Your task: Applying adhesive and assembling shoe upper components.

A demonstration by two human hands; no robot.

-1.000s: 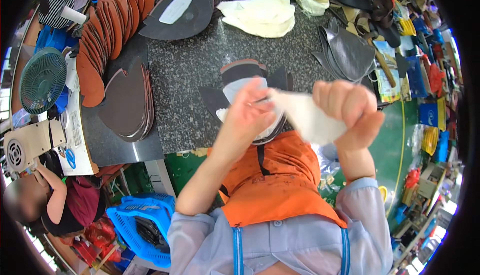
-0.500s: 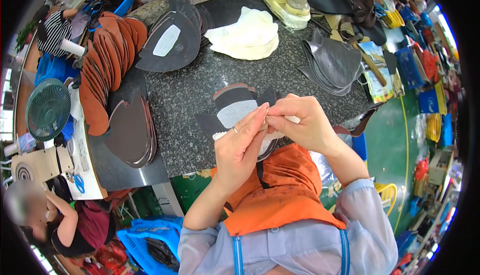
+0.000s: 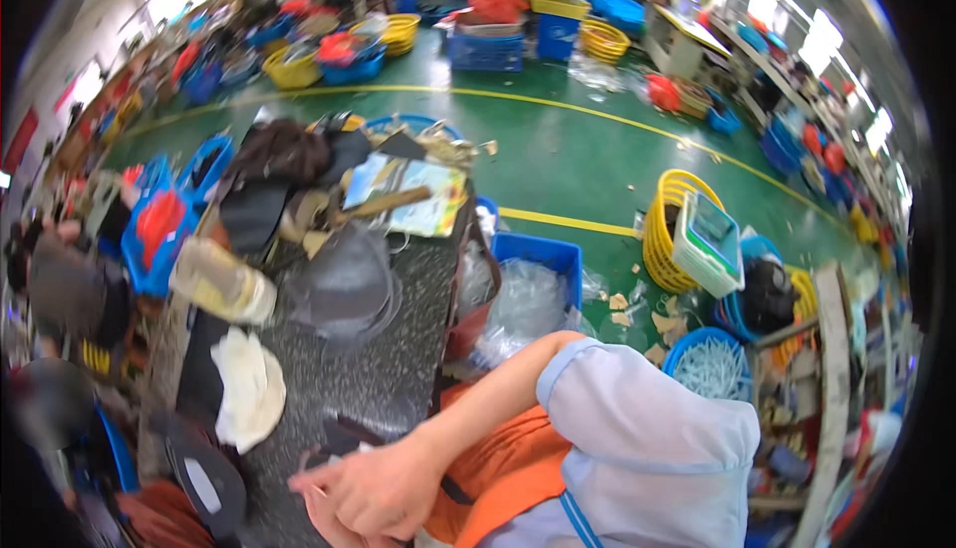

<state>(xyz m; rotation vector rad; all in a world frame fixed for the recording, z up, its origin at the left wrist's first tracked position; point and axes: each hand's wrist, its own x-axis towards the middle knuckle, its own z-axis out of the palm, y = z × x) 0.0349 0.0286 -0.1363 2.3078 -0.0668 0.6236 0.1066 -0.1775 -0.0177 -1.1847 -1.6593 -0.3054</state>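
Note:
At the lower middle, my right hand (image 3: 383, 488) hangs over the near edge of the dark speckled tabletop, its fingers bent inward. What they hold, if anything, is hidden. Against it lies part of my left hand (image 3: 324, 516), mostly covered and cut off by the picture's lower edge. Just beyond the fingers a dark leather piece (image 3: 344, 436) rests on the stone. Farther left are white shaped pieces (image 3: 247, 389) and a black piece with a pale patch (image 3: 204, 483). A stack of dark grey leather pieces (image 3: 344, 279) sits ahead of my hands.
A hammer (image 3: 388, 202) lies on a colourful sheet at the table's far end. Beside the table stands a blue bin (image 3: 538, 249) with clear plastic. Yellow baskets (image 3: 669, 234) and a blue tub of pale strips (image 3: 709, 364) stand on the green floor, among scraps.
The view has swung to the right, so the table now sits at the left. Both hands appear lower in the picture, and the left one is largely out of sight.

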